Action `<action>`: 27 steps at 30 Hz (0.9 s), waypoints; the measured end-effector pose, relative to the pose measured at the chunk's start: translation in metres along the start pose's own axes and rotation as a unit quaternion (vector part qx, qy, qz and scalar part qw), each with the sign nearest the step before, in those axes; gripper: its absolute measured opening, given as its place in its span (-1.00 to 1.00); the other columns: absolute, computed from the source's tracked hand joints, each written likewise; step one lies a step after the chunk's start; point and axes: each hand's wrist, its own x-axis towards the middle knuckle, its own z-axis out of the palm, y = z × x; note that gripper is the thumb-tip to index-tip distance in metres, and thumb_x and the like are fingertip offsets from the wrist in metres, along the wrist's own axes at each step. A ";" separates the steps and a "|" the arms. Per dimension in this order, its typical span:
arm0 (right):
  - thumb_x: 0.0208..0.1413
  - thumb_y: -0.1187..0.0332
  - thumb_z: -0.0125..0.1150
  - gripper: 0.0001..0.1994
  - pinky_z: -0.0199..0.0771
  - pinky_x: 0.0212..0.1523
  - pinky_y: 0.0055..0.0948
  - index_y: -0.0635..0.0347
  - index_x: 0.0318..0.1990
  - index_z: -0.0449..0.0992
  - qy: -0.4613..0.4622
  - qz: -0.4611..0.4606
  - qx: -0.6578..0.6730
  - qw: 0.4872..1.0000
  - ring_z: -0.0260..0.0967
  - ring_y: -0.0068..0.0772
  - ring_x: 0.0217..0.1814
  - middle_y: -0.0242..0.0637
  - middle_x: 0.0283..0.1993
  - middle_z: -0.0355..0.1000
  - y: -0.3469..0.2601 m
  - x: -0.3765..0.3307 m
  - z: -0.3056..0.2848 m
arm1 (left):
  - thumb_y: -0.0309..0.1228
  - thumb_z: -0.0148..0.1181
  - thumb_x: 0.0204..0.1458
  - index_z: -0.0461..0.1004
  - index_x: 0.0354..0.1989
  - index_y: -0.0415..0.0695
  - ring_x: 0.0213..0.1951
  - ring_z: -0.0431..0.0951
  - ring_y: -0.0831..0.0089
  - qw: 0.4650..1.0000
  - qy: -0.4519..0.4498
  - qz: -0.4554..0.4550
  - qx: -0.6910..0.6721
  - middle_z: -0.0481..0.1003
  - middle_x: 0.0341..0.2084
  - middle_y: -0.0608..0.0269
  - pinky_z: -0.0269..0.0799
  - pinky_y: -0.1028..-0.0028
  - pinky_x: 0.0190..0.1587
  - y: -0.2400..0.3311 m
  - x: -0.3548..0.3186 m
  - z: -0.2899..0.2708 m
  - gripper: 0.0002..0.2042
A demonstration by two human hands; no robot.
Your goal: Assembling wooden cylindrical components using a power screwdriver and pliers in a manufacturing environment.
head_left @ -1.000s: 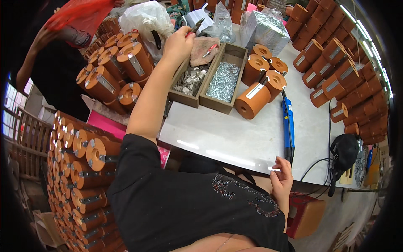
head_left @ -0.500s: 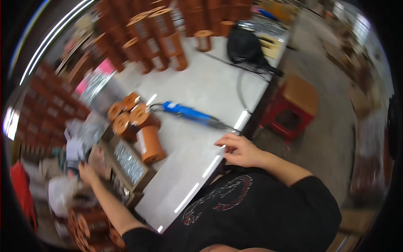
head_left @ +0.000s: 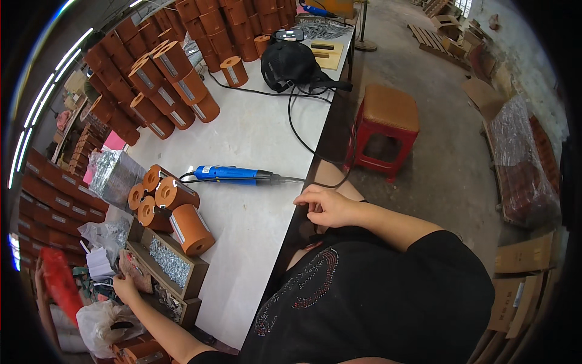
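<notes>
My left hand (head_left: 125, 289) reaches down past the table's left side, beside a white paper-like piece (head_left: 100, 264) and dark cloth. Its fingers look closed, but what they hold is too small to make out. At the table's right edge hovers my right hand (head_left: 327, 207), fingers loosely curled and slightly apart, with nothing visible in it. Just beyond it a blue electric screwdriver (head_left: 227, 175) lies on the white table (head_left: 242, 242). Orange-brown cylinders with centre holes (head_left: 193, 229) cluster at the left, next to a wooden bin of silver screws (head_left: 167, 262).
Stacked orange-brown cylinders (head_left: 173, 91) stand at the table's far left. A black cap (head_left: 288, 65) and cord lie at the far right. A red stool (head_left: 384, 130) stands beyond the right edge. Plastic bags (head_left: 106, 324) and a red thing (head_left: 59, 282) sit at left.
The whole view has shifted and turned, with the picture sharper now. My right hand's fingers are more curled. My left hand stays at about the same place beside the bins.
</notes>
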 end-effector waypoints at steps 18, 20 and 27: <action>-0.17 0.58 0.03 -0.65 0.40 -0.32 -0.52 0.28 -0.11 0.45 0.052 0.022 0.061 0.997 0.34 -0.50 -0.36 -0.28 -0.31 0.34 0.099 -0.002 -0.091 | -0.39 0.23 -0.07 0.38 -0.06 -0.25 -0.13 0.40 0.32 0.904 -0.072 0.323 -0.271 0.39 -0.13 0.11 0.32 0.42 -0.08 0.302 -0.126 -0.132 -0.62; -0.16 0.58 0.03 -0.64 0.38 -0.34 -0.54 0.28 -0.10 0.44 0.079 0.033 0.084 0.993 0.34 -0.53 -0.38 -0.31 -0.32 0.34 0.118 -0.001 -0.100 | -0.40 0.25 -0.12 0.39 -0.08 -0.25 -0.14 0.42 0.27 0.878 -0.092 0.389 -0.264 0.39 -0.14 0.11 0.33 0.41 -0.09 0.335 -0.138 -0.125 -0.61; -0.05 0.61 0.04 -0.66 0.31 -0.35 -0.68 0.25 -0.05 0.44 0.130 0.104 0.152 0.974 0.27 -0.68 -0.34 -0.42 -0.28 0.33 0.165 -0.017 -0.142 | -0.34 0.29 -0.15 0.40 -0.11 -0.23 -0.12 0.42 0.09 0.826 -0.240 0.455 -0.229 0.38 -0.14 0.00 0.34 0.31 -0.05 0.476 -0.174 -0.067 -0.60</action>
